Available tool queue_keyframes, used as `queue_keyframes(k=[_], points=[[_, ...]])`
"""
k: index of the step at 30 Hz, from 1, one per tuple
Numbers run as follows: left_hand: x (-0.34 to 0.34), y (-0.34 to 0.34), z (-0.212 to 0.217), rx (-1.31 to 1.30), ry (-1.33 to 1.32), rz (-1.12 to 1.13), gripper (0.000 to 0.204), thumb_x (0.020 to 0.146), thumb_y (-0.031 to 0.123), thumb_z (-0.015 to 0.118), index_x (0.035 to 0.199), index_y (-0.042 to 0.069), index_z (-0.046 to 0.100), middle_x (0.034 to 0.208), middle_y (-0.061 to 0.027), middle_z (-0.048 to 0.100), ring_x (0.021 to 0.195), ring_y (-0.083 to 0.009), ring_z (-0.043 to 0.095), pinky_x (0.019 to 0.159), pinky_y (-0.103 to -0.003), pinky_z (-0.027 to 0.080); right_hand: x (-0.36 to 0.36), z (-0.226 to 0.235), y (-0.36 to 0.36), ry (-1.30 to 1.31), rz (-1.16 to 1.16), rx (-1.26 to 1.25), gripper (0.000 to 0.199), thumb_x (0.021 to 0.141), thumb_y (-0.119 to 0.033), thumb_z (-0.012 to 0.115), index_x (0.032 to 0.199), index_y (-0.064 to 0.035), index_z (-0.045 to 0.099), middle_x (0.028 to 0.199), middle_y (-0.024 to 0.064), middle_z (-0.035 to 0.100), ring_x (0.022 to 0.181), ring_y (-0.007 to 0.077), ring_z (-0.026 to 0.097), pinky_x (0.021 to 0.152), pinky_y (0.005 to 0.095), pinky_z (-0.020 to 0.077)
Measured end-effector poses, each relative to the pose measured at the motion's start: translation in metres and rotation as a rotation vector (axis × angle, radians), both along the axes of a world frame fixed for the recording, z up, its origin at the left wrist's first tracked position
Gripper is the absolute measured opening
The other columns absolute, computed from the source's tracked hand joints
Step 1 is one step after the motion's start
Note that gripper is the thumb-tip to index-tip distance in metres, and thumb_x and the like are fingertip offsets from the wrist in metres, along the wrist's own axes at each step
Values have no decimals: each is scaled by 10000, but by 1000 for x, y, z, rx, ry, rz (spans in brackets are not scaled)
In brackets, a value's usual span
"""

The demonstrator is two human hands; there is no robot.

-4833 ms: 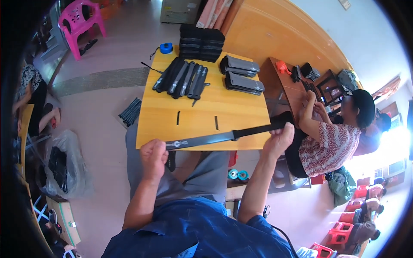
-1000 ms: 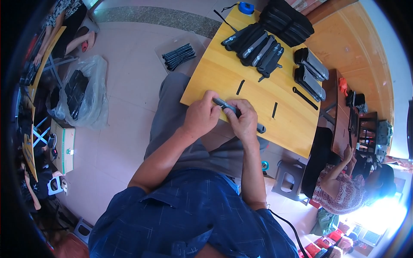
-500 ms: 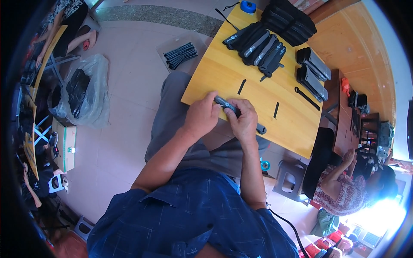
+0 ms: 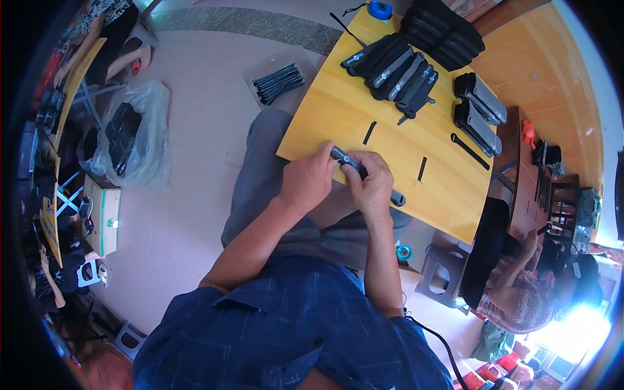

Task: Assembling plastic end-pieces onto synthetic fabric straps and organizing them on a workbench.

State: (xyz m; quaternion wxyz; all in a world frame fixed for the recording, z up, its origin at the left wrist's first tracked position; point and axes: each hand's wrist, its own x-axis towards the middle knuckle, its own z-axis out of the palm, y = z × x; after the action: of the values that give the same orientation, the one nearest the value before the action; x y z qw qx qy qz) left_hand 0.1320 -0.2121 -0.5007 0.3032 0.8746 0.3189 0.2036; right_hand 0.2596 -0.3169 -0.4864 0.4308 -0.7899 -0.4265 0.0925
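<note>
Over the near edge of the yellow wooden table, both hands grip a dark grey padded strap with a white mark. My left hand pinches its left end with thumb and fingertips. My right hand is closed round its middle, thumb on top. A rounded dark end with a slot shows past my right hand; whether it belongs to the same piece I cannot tell. Beyond the hands, a short black strip and a second black strip lie on the tabletop.
Black padded straps fan out at the far side, beside a black stack and a blue tape measure. Grey-black bundles lie right, near a long black strap. A floor tray holds black pieces. A co-worker sits right.
The whole view has shifted slightly, so the table and its things appear a little farther right. Both hands keep nearly the same grip on the padded strap.
</note>
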Motion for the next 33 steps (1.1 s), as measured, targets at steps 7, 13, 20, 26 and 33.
queue_keyframes(k=[7, 13, 20, 26, 33], points=[[-2, 9, 2, 13, -108, 5, 219, 976, 175, 647, 1178, 104, 690, 833, -165, 727, 768, -391, 722, 655, -498, 568, 2, -1, 0, -18, 24, -4, 211, 824, -62, 805, 1029, -51, 754, 947, 149, 714, 887, 348, 691, 801, 418, 550], [-3, 13, 9, 51, -71, -15, 197, 959, 134, 637, 1141, 97, 702, 834, -149, 727, 781, -374, 725, 651, -485, 568, 2, 0, -1, -34, 20, -20, 202, 821, -65, 804, 1014, -56, 746, 942, 143, 704, 906, 354, 679, 818, 430, 540], [-6, 28, -1, 65, -94, -60, 139, 957, 155, 629, 1029, 124, 743, 802, -147, 725, 765, -378, 720, 646, -480, 567, 5, -2, -2, -42, 76, -11, 200, 814, -56, 800, 1004, -47, 740, 944, 148, 700, 907, 360, 676, 819, 432, 539], [-3, 45, -4, 1, -122, -125, 143, 963, 208, 648, 973, 134, 770, 804, -148, 728, 756, -384, 713, 657, -484, 563, 8, 3, -1, -2, 88, -46, 194, 813, -53, 794, 996, -37, 733, 945, 151, 699, 911, 361, 677, 822, 436, 539], [-4, 38, 2, -10, -144, -134, 139, 958, 199, 643, 950, 124, 760, 809, -163, 721, 765, -388, 709, 666, -495, 557, 2, 9, 17, -61, 159, -7, 202, 808, -51, 791, 1003, -37, 738, 939, 149, 704, 927, 369, 675, 836, 444, 539]])
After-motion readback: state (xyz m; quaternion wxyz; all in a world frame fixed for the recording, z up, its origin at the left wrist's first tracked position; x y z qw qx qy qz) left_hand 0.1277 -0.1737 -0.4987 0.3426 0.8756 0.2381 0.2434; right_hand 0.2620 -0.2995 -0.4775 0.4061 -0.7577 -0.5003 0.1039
